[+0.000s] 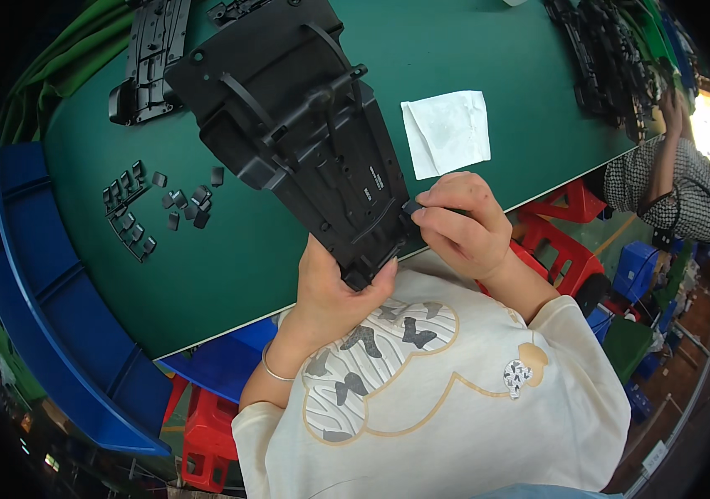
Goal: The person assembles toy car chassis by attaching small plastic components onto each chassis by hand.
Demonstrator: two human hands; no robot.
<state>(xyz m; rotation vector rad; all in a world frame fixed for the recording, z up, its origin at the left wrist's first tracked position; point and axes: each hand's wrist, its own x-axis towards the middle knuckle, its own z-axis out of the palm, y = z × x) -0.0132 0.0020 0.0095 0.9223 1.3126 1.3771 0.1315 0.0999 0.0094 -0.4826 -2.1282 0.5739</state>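
Note:
A large black molded plastic housing (321, 125) extends from close to my body out over the green table. My left hand (330, 291) is closed around its near end, with the thumb along the lower corner. My right hand (467, 224) pinches a small black plastic piece (410, 208) between thumb and forefinger, at the right edge of the housing near that end. Whether the piece touches the housing I cannot tell. Left of the housing lie several loose black caps (180, 200), beside more small black parts (128, 208) still joined in rows on a runner.
A white packet (446, 133) lies right of the housing. Another black molded part (153, 58) rests at the far left, and a pile of black parts (608, 62) at the far right. A blue divided bin (43, 274) borders the table's left. A person (671, 183) sits at right, near red stools (563, 249).

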